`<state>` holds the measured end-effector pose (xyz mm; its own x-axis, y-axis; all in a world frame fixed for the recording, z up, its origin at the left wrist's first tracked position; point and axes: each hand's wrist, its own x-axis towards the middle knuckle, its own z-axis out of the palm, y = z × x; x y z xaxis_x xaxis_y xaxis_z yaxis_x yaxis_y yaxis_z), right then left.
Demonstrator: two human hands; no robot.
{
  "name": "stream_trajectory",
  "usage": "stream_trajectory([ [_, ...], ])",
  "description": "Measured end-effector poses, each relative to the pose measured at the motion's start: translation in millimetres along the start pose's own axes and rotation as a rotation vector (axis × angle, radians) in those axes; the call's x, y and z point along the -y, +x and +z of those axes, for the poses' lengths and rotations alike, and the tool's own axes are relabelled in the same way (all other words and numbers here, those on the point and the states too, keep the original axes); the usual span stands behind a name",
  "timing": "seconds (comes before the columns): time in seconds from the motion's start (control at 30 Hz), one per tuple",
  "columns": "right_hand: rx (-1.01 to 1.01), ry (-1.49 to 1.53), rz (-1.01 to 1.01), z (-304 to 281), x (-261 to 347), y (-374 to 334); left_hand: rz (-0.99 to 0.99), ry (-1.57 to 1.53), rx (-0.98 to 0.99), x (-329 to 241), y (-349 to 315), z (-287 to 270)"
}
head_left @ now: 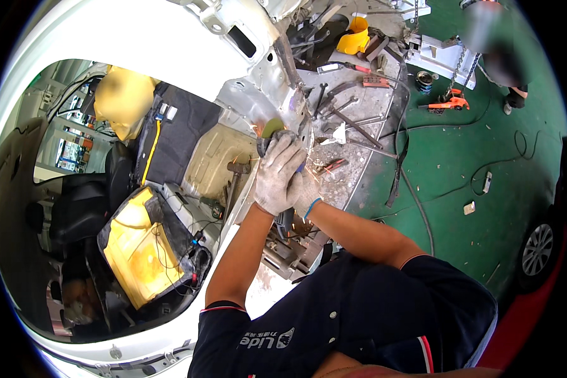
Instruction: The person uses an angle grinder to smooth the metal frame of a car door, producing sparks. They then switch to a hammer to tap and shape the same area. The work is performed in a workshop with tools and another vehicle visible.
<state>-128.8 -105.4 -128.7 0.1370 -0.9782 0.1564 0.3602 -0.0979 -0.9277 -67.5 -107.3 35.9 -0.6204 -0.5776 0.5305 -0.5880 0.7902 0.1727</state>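
Observation:
My left hand (278,171), in a pale work glove, is closed over the head of an angle grinder (285,220). Lower and partly behind it, my gloved right hand (306,191) wraps the grinder's body; its fingers are mostly hidden. The greenish disc (271,128) meets the bare metal of the white car body (258,94) at the door opening. An orange glow shows at the contact, and sparks scatter down past both hands. A hammer (234,183) leans inside the sill, just left of my left hand.
Wrenches and bars (359,129) lie on a grey metal platform (365,167) at right, near red-handled pliers (334,165). A cable (416,201) crosses the green floor. Another person (510,69) stands far right, by an orange chain clamp (450,102). Yellow foam (142,252) lies inside the car.

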Motion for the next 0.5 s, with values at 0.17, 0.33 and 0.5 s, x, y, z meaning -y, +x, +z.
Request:
stream_trajectory([
  [0.17,0.194,-0.745,0.036,-1,38,4,0.006,-0.008,0.002,8,-6,1],
  [0.33,-0.049,-0.102,-0.055,6,28,-2,0.037,-0.041,-0.010,11,-3,0],
  [0.5,-0.127,-0.142,-0.156,15,7,2,0.046,-0.065,0.010,15,-3,-2],
])
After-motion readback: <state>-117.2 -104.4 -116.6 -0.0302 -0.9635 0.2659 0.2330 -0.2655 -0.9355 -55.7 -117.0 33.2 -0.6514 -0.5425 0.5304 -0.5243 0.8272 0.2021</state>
